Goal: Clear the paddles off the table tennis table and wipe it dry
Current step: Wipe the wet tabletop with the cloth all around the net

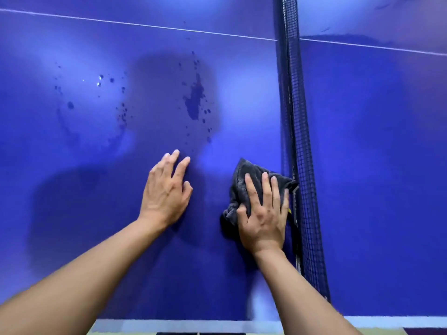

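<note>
Indoor table tennis room. Blue table tennis table [362,165] fills view: white line [145,24] painted across it, dark mesh net [300,141] stretched over. Soft lamp glare on surface. Tiled floor strip [169,331] below edge.

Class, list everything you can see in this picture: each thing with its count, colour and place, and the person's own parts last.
table: one, blue, fills the view.
line: one, white, across the far side.
net: one, dark mesh, upright at right.
water: one puddle plus scattered drops, beyond the hands.
cloth: one, dark grey, beside the net.
left hand: one, flat on the table.
right hand: one, pressing the cloth.
</note>
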Available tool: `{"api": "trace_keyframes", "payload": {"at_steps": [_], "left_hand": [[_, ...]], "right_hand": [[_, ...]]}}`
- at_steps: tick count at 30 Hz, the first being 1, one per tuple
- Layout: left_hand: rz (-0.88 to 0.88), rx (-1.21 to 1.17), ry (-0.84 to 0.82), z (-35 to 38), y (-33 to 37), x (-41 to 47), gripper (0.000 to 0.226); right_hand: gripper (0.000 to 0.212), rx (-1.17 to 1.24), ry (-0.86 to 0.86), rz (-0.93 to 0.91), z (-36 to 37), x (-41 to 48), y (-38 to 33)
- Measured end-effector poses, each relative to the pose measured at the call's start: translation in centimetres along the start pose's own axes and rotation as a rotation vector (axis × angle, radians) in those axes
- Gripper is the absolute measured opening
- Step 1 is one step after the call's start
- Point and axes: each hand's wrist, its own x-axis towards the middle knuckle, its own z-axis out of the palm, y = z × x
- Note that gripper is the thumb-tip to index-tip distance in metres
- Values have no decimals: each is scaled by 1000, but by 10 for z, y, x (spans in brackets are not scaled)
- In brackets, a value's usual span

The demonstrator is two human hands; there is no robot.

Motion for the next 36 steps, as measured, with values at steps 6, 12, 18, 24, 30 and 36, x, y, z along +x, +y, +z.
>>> {"api": "trace_keyframes", "payload": {"at_steps": [6,12,18,24,30,36], "left_hand": [[-106,24,33,2,-10,85,63],[-154,58,72,16,-8,94,67],[-141,72,118,20,-11,98,68],[-135,73,132,21,-12,99,68],[-146,75,128,19,-12,97,67],[-159,57,93,17,-10,97,67]], "right_hand": [[72,-1,-31,-7,16,116,-2],[71,-20,-67,16,42,259,-3],[67,-37,-116,34,70,417,-9],[66,-25,-127,33,79,460,-10],[63,-23,-162,-3,68,434,-8],[62,-20,-131,-19,46,325,-4]]}}
